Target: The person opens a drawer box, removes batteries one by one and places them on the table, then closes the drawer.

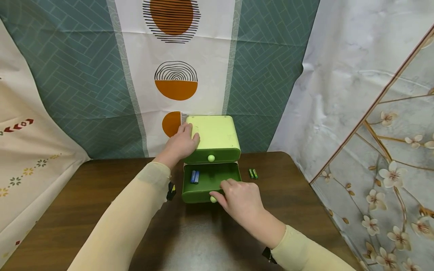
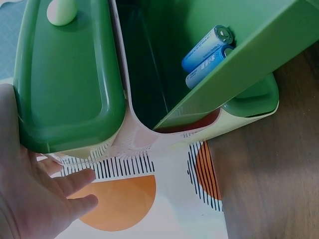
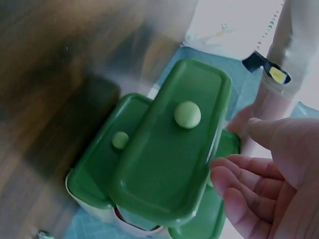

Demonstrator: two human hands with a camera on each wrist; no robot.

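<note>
A small cabinet (image 1: 213, 131) with a pale yellow-green top and green drawers stands against the back cloth. Its middle drawer (image 1: 217, 171) is pulled out, and two blue batteries (image 1: 194, 177) lie side by side at its left. My left hand (image 1: 181, 143) rests on the cabinet's upper left edge; in the left wrist view its fingers (image 2: 75, 185) extend beside the cabinet's side. At the drawer's front right is my right hand (image 1: 242, 197), loosely bent, thumb near the round knob (image 3: 187, 114). The right wrist view shows the fingers by the front panel's upper edge, not around the knob.
Two green batteries (image 1: 252, 173) lie on the brown wooden table (image 1: 281, 210), right of the cabinet. Another green drawer with a knob (image 3: 120, 140) sits below the pulled-out one. Patterned cloths (image 1: 91, 75) hang behind and at both sides.
</note>
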